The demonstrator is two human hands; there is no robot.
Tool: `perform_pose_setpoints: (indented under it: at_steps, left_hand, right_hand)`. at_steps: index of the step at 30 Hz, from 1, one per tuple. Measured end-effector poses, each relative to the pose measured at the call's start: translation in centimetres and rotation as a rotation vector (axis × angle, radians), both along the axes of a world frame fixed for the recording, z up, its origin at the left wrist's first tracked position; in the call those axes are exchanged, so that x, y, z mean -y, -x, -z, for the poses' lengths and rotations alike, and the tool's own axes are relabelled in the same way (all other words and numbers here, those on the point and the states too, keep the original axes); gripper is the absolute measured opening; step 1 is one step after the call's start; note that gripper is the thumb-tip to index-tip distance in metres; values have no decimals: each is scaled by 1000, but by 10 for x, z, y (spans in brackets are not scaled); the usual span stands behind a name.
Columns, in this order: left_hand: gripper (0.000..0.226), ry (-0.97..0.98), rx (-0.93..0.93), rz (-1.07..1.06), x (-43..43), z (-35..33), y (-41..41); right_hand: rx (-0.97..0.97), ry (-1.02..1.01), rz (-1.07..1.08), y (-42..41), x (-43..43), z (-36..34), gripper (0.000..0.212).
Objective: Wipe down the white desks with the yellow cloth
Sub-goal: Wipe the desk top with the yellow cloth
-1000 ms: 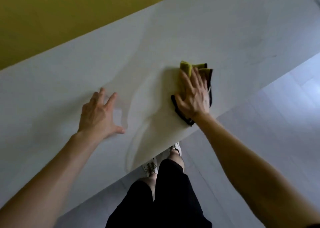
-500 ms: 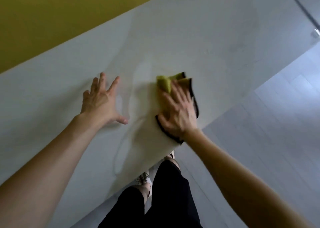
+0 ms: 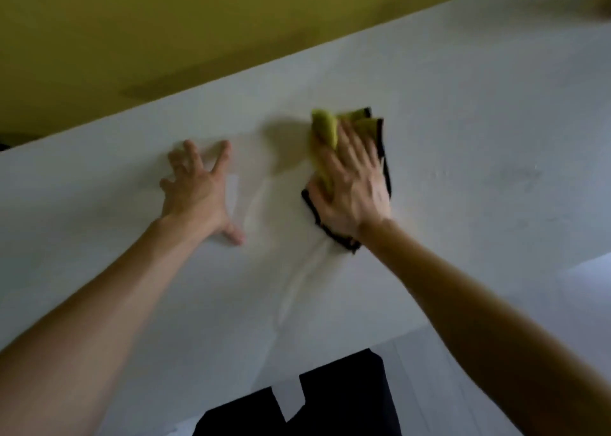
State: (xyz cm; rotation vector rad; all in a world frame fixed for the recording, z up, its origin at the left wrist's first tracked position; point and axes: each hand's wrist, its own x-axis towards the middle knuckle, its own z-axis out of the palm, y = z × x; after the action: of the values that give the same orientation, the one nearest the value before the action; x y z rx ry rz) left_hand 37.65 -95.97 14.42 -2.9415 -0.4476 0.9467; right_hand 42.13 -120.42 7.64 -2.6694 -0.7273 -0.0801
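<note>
My right hand (image 3: 353,190) lies flat on top of the yellow cloth (image 3: 325,128), palm down, the fingers (image 3: 347,137) straight and close together, pressing the cloth onto the white desk (image 3: 463,137) rather than curling around it. The cloth is bunched under my palm, a yellow fold poking out past my fingertips and its black edging (image 3: 317,219) showing by my thumb and wrist and along the far side of my hand. It sits about the middle of the desk's depth, nearer the yellow wall (image 3: 165,38) than my body. My left hand (image 3: 195,190) rests on the bare desk just beside it, apart from the cloth, with its fingers (image 3: 190,152) spread wide and the thumb stuck out toward my right hand; it holds nothing. Between and below my hands a paler, shiny streak (image 3: 297,276) runs over the desktop toward the near edge. My black clothing (image 3: 340,399) shows at the bottom, against the desk edge, and a strip of pale floor (image 3: 588,276) lies to the right. The picture is somewhat blurred around my right hand.
</note>
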Motion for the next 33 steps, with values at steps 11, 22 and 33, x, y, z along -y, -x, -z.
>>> perform_pose_setpoints:
  at_steps: [11,22,33]
  left_hand:
    - [182,-7,-31,52,-8,0,-2]
    - [177,5,5,72,-16,-2,5]
    - [169,6,47,95,-23,2,13]
  right_hand:
    - [29,98,141,-185,0,4,74]
    - [7,108,-65,-174,21,1,79]
    - [42,30,-467,-136,-99,6,74]
